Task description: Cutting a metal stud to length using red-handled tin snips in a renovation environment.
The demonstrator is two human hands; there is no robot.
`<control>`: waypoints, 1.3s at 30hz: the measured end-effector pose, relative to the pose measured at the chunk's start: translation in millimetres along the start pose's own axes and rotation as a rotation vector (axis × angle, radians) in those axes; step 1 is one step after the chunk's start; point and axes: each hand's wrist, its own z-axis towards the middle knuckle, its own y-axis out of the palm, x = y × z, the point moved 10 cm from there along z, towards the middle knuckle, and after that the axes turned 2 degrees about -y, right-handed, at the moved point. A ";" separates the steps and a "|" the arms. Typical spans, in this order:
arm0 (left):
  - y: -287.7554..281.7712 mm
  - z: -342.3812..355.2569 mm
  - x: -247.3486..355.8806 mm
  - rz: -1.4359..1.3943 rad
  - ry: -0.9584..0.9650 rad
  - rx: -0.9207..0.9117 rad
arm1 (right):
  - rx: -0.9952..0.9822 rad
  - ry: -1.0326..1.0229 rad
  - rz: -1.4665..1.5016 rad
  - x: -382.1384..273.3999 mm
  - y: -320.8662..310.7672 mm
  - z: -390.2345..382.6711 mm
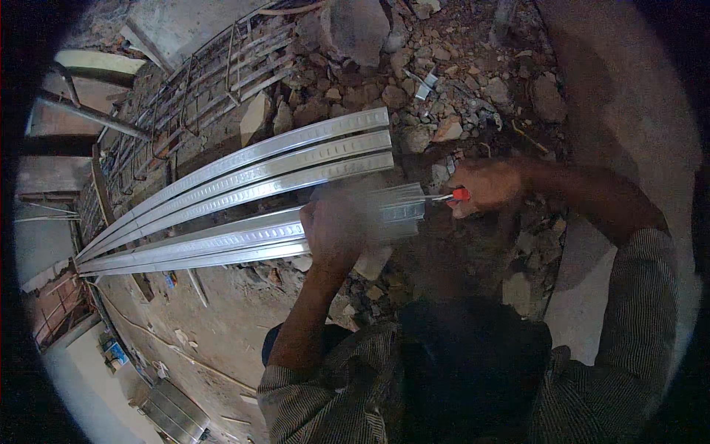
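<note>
Firmly, the right hand point(487, 186) is closed around a red-handled tool point(461, 194), its slim metal part pointing at the near end of a silvery metal channel point(403, 212); whether the two touch, I cannot tell. Across that channel lies the left hand point(334, 228), its fingers bent over the ribbed metal a little back from the end, though blur hides exactly how they close. Just beyond, three similar strips point(336, 153) lie side by side, converging with the channel toward the far left. Both forearms come out of striped sleeves point(642, 285). Around the metal is broken rubble point(447, 129), with a large pale chunk point(355, 31) at the top. Farther left, thin rods point(214, 78) form a long cage beside the strips.
</note>
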 end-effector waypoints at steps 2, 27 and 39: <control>9.8 0.0 1.0 0.051 -0.001 -0.065 | -0.009 0.079 -0.049 8.7 2.1 -1.8; 26.5 5.6 -9.2 0.111 -0.100 -0.153 | 0.685 -0.438 -0.827 -26.1 -4.3 -53.3; 24.7 6.5 -7.6 0.108 -0.100 -0.160 | -0.028 -0.055 -0.162 27.9 3.6 5.9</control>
